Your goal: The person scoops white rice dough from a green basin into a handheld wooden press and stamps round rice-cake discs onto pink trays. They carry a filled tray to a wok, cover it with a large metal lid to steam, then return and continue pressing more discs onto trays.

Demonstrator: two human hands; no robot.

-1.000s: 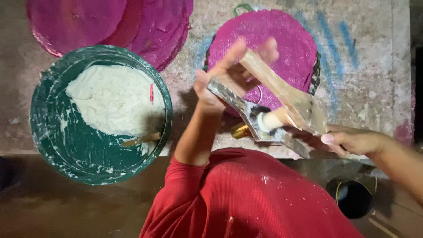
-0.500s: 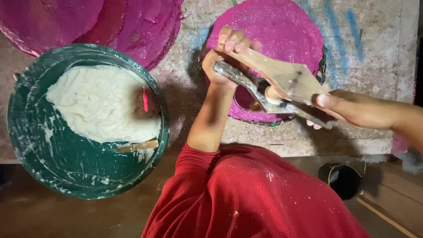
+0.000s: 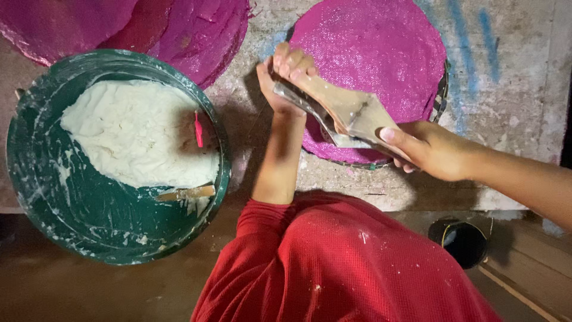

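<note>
My left hand (image 3: 285, 76) and my right hand (image 3: 430, 149) hold two flat scraper blades (image 3: 342, 113) pressed together over a round glittery magenta disc (image 3: 381, 59). The left hand grips the far ends, the right hand the wide near end. A smear of white paste sits where the blades meet. To the left stands a green bucket (image 3: 53, 226) with white paste (image 3: 131, 137), a wooden stick (image 3: 187, 193) and a small red piece (image 3: 198, 130) in it.
More magenta discs (image 3: 179, 30) are stacked at the top left on a grey, paint-stained floor (image 3: 512, 77). A small dark can (image 3: 462, 241) stands at the lower right. My red-sleeved arm and lap fill the lower middle.
Both hands with the blades have moved up and slightly left over the magenta disc, and the blades lie flatter against each other. The view has shifted, bringing the bucket more fully into sight.
</note>
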